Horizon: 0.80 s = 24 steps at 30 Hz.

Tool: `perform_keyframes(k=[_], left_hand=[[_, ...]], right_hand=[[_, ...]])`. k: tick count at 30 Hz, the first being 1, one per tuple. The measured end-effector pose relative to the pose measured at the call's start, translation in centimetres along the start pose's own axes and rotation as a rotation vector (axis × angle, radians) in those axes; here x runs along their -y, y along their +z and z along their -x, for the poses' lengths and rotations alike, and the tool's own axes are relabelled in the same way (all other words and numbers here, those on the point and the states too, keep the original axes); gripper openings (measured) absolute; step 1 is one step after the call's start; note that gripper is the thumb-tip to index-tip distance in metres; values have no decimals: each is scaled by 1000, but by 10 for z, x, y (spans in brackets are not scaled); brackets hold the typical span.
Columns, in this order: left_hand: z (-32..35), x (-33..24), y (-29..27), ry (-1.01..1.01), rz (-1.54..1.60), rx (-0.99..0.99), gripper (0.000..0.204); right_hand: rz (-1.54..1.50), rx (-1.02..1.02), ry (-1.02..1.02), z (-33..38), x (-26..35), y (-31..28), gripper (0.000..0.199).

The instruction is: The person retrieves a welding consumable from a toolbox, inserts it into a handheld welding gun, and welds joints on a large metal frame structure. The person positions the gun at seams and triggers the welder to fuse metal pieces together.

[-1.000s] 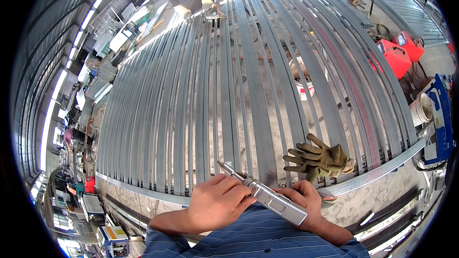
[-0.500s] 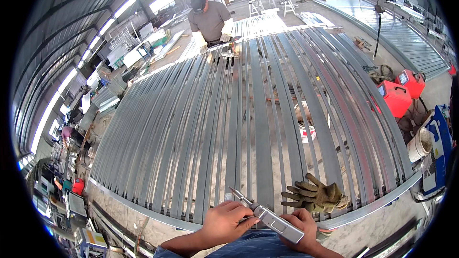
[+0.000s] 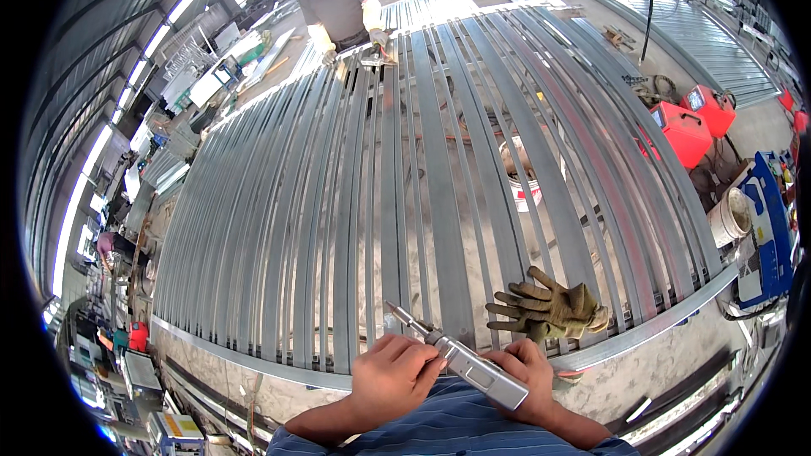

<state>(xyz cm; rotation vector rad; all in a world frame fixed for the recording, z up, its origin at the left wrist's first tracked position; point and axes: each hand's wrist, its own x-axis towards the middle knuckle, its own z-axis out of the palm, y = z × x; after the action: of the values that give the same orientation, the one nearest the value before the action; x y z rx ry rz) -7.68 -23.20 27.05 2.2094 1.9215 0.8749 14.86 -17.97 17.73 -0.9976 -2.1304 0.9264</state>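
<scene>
I've the silver tool (image 3: 487, 377) by the slats (image 3: 451, 262), fingers of my right hand (image 3: 536, 378) clasping it, left hand's (image 3: 389, 378) curled alongside, pinch unclear; if my right grip slackens, it could drop.

Two bare hands (image 3: 393, 378) (image 3: 525, 371), one tool (image 3: 483, 373), two buckets (image 3: 525, 196) (image 3: 730, 218) show.

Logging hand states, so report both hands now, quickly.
Left hand: curled closed at the silver pointed handheld tool; whether it grips cannot be told.
Right hand: closed, holding that tool's body.
</scene>
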Motion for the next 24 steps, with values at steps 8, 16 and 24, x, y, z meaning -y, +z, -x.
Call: perform_keyframes(k=[8, 16, 24], left_hand=[[0, -1, -5, -100, 20, 71, 21], [-8, -8, -2, -123, 91, -2, 21], [2, -6, 3, -82, 94, 2, 24]], right_hand=[[11, -12, 28, 0, 2, 0, 41], [-7, -19, 45, 2, -4, 3, 41], [3, -38, -4, 3, -4, 5, 44]])
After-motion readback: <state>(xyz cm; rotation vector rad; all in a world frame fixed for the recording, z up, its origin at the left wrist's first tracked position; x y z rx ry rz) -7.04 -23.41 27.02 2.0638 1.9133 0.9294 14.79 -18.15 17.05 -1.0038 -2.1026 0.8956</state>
